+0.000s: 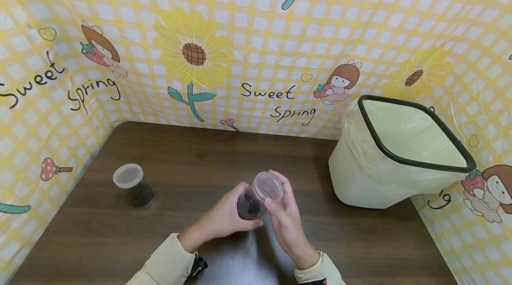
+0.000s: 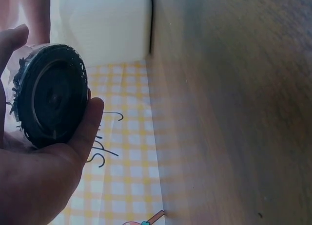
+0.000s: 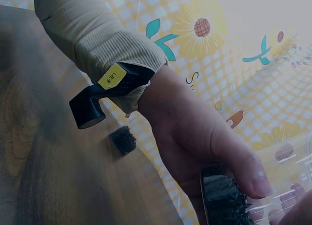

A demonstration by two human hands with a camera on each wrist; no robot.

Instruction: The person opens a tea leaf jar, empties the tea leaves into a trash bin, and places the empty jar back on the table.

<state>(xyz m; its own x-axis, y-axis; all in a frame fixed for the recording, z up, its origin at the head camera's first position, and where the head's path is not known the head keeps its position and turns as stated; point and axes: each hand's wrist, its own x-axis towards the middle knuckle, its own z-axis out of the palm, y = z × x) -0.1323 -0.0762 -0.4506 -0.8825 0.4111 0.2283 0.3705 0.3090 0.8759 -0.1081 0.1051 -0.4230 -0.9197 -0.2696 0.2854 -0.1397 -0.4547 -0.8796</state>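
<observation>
My left hand [image 1: 224, 216] grips a clear plastic jar [image 1: 249, 207] round its body, tilted over the table's middle. Dark, shredded-looking stuff fills the jar's lower part; the left wrist view looks at its round dark base [image 2: 56, 96]. At the top, my right hand [image 1: 286, 225] holds the translucent lid [image 1: 268, 186] by its rim, thumb on the near side and fingers on the far side. The lid sits at the jar's mouth. To the left stands a second clear jar [image 1: 141, 194] with dark contents and a whitish lid [image 1: 128, 175].
A white bin [image 1: 360, 178] with a dark rim and a clear liner stands at the right. Yellow checked cloth [image 1: 224, 98] with printed flowers and words rises behind and beside the brown wooden table [image 1: 192, 156].
</observation>
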